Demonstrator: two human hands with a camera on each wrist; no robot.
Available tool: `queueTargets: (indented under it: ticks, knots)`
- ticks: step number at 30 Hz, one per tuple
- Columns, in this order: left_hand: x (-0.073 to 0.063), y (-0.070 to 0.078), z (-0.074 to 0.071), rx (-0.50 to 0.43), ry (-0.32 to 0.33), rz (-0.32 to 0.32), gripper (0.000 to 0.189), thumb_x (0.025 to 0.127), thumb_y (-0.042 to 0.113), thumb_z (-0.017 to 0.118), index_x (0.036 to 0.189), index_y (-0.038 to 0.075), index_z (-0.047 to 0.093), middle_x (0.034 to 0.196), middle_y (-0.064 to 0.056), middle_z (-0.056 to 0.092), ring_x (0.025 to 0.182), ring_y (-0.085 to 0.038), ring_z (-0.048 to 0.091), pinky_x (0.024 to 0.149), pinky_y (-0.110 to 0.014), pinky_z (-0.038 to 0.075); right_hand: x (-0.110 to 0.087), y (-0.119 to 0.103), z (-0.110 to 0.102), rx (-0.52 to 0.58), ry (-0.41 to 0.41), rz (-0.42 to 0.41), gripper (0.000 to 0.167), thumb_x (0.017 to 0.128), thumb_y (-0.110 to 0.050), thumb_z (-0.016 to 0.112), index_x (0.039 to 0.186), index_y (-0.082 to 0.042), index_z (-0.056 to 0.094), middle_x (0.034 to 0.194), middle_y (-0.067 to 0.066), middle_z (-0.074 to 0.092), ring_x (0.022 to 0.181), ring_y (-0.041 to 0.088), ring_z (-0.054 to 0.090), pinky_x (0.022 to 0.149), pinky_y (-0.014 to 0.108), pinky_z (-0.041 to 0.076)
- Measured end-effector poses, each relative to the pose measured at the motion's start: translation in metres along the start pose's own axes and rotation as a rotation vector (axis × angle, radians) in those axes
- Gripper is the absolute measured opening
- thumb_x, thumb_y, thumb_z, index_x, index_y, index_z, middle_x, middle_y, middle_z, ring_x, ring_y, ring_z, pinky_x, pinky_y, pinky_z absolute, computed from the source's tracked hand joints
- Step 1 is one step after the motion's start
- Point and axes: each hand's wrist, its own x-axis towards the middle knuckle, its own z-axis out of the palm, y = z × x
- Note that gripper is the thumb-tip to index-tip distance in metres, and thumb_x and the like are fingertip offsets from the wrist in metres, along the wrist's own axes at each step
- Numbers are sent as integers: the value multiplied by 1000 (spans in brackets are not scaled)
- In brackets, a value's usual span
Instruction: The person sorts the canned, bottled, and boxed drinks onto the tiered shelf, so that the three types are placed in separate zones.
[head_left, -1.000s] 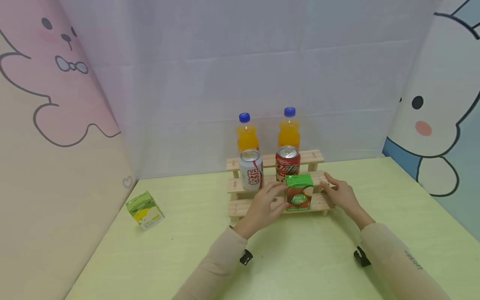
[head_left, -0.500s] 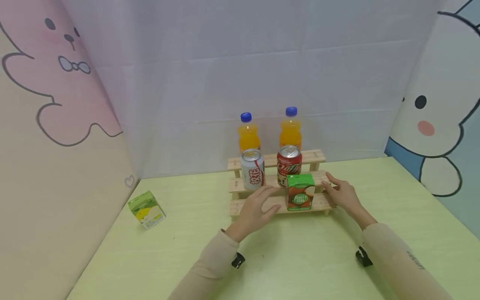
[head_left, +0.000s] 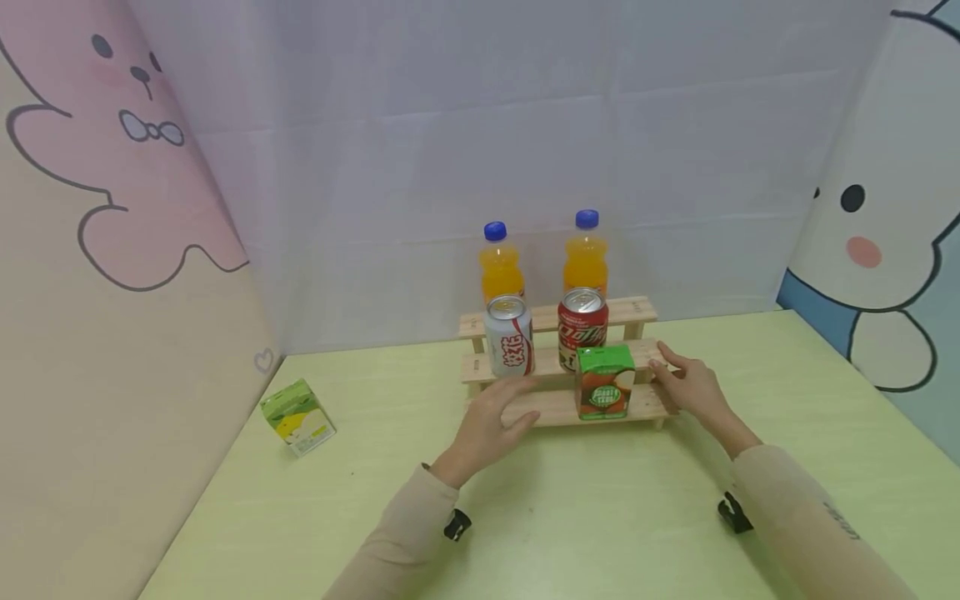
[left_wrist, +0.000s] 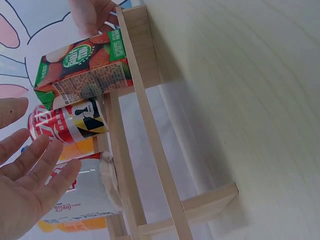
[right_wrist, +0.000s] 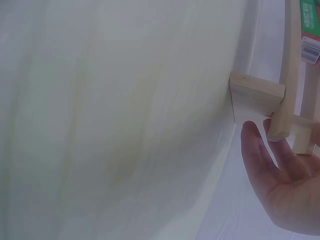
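A three-tier wooden rack [head_left: 551, 407] stands on the table. On the right half of its lowest tier, a green and red juice box [head_left: 604, 383] stands upright. My left hand [head_left: 483, 429] hovers at the front left of that tier, fingers spread and apart from the box; the left wrist view shows nothing held. At the rack's right end, my right hand [head_left: 697, 392] holds the board ends, with bent fingers [right_wrist: 255, 150] against the wood in the right wrist view. Behind the box, the middle tier bears a white Coca-Cola can [head_left: 510, 340] and a red can [head_left: 582, 329].
Two orange-drink bottles with blue caps stand on the top tier, one left [head_left: 502, 268] and one right [head_left: 586, 262]. A green and yellow juice box [head_left: 298, 417] lies on the table [head_left: 360, 533] at the far left. A pale curtain [head_left: 390, 192] hangs behind.
My left hand has let go of the green and red juice box and drawn back to the left. My right hand stays at the rack's end. The view has shifted slightly.
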Motion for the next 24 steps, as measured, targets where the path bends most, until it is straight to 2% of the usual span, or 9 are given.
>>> queueTargets:
  ticks: [4, 8, 16, 20, 24]
  knots:
    - [-3, -4, -6, -7, 6, -9, 39, 77, 8, 71, 113, -1, 56, 112, -13, 60, 104, -26, 56, 90, -35, 45, 0, 0, -1, -1, -3, 1, 56, 98, -35, 38, 139, 2, 27, 101, 32, 59, 63, 25, 57, 49, 31, 37]
    - [-8, -9, -12, 0, 5, -30, 39, 77, 8, 72, 112, -1, 57, 111, -12, 61, 103, -24, 57, 88, -34, 46, 1, 0, -1, 14, -4, 8, 57, 97, -35, 39, 139, 1, 27, 102, 33, 58, 66, 30, 57, 48, 31, 37]
    - [-17, -20, -23, -4, 62, -32, 39, 75, 5, 72, 111, -2, 57, 105, -13, 62, 93, -26, 59, 78, -36, 50, -1, 0, 0, 14, -2, 8, 57, 97, -35, 39, 139, 2, 27, 103, 34, 57, 75, 35, 59, 49, 31, 38]
    - [-21, -26, -28, -12, 84, -63, 39, 74, 4, 73, 109, -2, 57, 102, -12, 62, 90, -27, 59, 71, -38, 52, -2, 0, 0, 11, 1, 3, 57, 97, -35, 39, 138, 3, 28, 103, 33, 58, 79, 37, 59, 51, 30, 39]
    - [-25, -32, -33, -12, 107, -94, 38, 75, 5, 73, 108, -3, 58, 100, -15, 62, 90, -27, 59, 69, -39, 53, -2, -1, -1, 13, 1, 11, 57, 97, -35, 39, 139, 2, 28, 104, 34, 57, 80, 37, 59, 51, 31, 39]
